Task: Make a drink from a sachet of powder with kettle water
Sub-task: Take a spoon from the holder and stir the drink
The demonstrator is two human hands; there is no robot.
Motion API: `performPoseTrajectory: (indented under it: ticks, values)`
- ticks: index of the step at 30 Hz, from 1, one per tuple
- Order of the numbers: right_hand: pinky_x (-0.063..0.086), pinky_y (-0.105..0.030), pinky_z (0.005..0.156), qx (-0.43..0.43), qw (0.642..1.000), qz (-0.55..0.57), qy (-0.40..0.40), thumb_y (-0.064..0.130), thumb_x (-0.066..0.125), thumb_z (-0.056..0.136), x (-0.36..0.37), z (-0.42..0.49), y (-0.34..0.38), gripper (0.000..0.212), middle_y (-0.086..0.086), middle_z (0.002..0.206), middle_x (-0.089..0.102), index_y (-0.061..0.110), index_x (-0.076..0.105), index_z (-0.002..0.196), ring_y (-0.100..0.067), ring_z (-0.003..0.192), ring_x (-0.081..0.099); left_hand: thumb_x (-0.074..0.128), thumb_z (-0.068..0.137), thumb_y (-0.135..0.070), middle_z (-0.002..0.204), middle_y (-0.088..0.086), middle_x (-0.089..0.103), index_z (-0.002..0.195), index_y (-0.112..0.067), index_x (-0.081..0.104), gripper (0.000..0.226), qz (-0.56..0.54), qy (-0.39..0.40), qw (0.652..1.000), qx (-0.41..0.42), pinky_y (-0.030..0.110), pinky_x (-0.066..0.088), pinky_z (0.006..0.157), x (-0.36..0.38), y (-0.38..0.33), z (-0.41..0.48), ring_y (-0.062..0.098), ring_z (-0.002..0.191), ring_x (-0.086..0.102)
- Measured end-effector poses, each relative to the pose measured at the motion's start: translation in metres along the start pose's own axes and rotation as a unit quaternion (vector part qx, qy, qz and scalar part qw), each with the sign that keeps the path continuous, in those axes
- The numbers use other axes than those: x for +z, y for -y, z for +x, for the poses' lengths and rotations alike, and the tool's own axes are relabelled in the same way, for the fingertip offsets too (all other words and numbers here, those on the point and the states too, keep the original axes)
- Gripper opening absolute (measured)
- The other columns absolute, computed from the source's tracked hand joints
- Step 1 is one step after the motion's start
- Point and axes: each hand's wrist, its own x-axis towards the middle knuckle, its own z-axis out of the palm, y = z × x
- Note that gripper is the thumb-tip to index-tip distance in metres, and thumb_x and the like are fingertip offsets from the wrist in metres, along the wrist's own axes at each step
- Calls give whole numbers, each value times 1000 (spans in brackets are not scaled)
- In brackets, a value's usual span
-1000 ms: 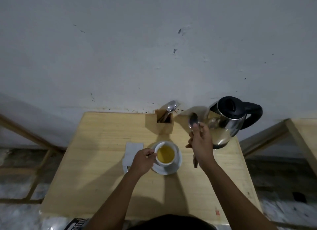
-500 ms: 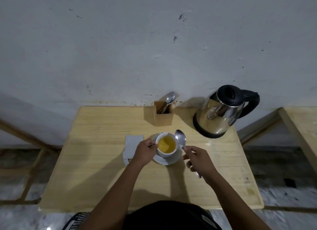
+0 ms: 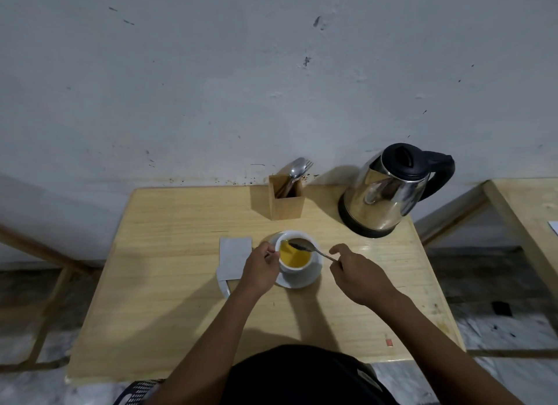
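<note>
Head view, the only one supplied: a white cup [image 3: 297, 258] stands on a white saucer [image 3: 302, 280] near the middle of a wooden table [image 3: 169, 283] and holds yellow liquid, so powder and water appear to be in already. The left hand [image 3: 262, 270] is closed at the cup's left side, apparently on the handle, though the handle itself is hidden by the fingers. The right hand [image 3: 356, 273] pinches the handle end of a spoon [image 3: 305, 246] between thumb and fingers; the bowl of the spoon sits over the cup's mouth, at or just above the liquid, and contact cannot be confirmed. A pale sachet [image 3: 234, 258] lies flat on the table just left of the cup, partly under the left hand; whether it is empty cannot be told. The steel kettle [image 3: 386, 193] stands upright on its base at the far right corner, lid shut, well apart from the cup. A wooden cutlery holder [image 3: 287, 197] with further utensils stands at the wall edge. Assessment: pouring looks finished; stirring is in hand or about to begin, and little else remains.
</note>
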Motion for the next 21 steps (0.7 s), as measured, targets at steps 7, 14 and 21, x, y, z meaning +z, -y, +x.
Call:
performPoseTrajectory:
  ticks: [7, 14, 21]
  values:
    - [40, -28, 65, -66, 982, -178, -24, 34, 41, 99, -22, 9, 17, 30, 3, 109, 70, 35, 65, 118, -21, 93, 66, 46, 96, -21, 87, 7, 62, 98, -9, 60, 18, 4, -2, 1000, 7, 30, 40, 65, 1, 0, 0, 21, 80, 56]
    - [33, -27, 56, -149, 954, -259, -30, 40, 44, 97, -18, 42, 44, 30, 2, 95, 72, 28, 70, 107, -21, 82, 66, 46, 96, -21, 88, 7, 62, 97, -11, 59, 17, 4, -6, 1000, 8, 26, 39, 60, -1, -3, -1, 19, 79, 54]
    - [29, -24, 46, -108, 941, -321, -22, 27, 51, 96, -37, 57, 60, 18, -2, 86, 68, 16, 65, 98, -19, 63, 53, 46, 96, -20, 86, 4, 59, 90, -16, 53, 11, -4, 3, 1000, 14, 21, 37, 56, -4, -5, -3, 14, 74, 51]
